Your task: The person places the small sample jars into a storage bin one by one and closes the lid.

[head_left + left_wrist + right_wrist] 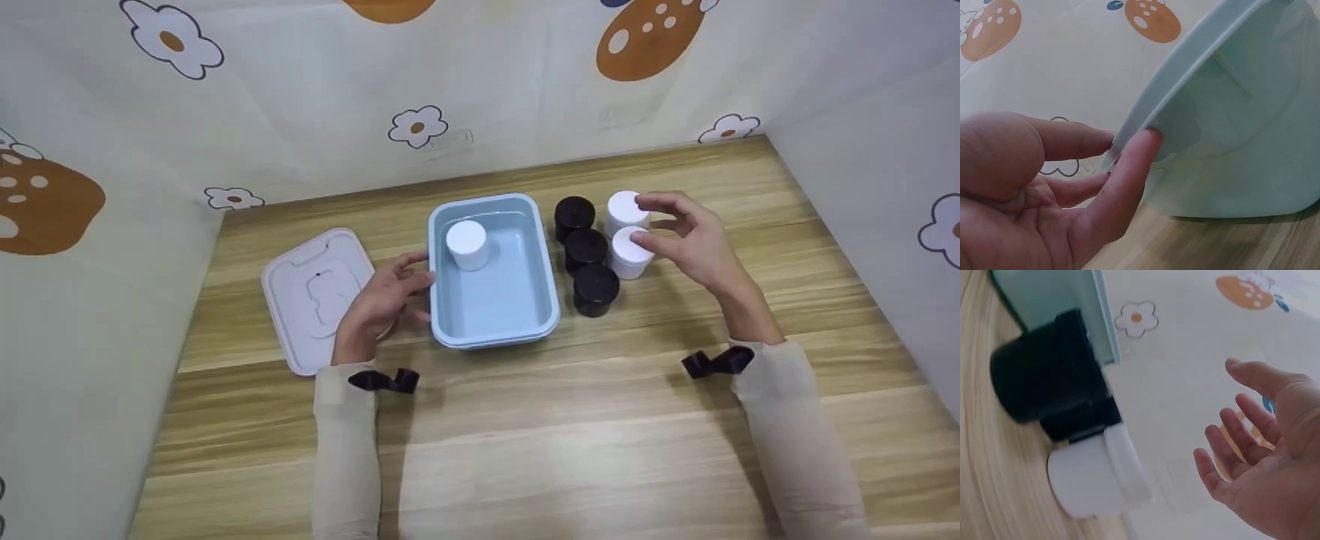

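Note:
My left hand (pixel 382 298) is at the left side of a light blue plastic box (pixel 501 304), its fingertips touching the outer rim. In the left wrist view the fingers (pixel 1131 171) meet the rim from outside and just below. A white lidded jar (pixel 468 245) stands inside the box near its back left corner. My right hand (pixel 697 244) spreads its thumb and fingers over two white jars, the back one (pixel 627 212) and the front one (pixel 631 253). In the right wrist view this hand (pixel 1266 455) appears apart from the jars, its palm holding nothing.
Beside the white jars is a row of three black jars, back (pixel 574 217), middle (pixel 586 250) and front (pixel 596 289). A pale lid (pixel 300 300) lies left of the box, partly under my left hand. Patterned sheets (pixel 315 105) border the wooden table (pixel 540 450).

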Action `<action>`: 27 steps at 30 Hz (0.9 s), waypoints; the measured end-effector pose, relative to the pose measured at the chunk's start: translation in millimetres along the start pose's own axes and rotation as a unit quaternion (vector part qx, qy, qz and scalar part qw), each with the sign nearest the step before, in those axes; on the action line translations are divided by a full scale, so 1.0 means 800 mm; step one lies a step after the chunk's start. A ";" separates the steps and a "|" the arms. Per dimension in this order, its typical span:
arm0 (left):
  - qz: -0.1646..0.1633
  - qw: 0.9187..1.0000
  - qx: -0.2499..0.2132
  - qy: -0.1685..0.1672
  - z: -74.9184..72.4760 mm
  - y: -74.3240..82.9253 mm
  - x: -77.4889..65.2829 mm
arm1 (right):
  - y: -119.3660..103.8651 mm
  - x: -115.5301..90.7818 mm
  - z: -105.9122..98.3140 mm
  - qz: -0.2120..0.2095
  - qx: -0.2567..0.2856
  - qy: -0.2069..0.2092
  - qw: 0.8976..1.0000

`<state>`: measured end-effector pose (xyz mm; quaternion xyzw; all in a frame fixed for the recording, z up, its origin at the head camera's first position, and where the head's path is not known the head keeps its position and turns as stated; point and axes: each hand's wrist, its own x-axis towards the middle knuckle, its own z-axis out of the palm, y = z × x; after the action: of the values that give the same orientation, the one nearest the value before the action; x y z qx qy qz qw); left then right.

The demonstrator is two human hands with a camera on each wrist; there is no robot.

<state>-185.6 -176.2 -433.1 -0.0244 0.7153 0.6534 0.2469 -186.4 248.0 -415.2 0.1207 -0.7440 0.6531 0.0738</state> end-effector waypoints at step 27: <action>-0.006 1.000 -0.022 0.005 0.001 -0.002 -0.001 | 0.080 -0.002 -0.034 0.125 -0.021 -0.110 0.986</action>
<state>-184.3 -176.0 -434.8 -0.0375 0.7015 0.6674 0.2469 -203.5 282.8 -472.9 0.0960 -0.7700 0.6245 -0.0885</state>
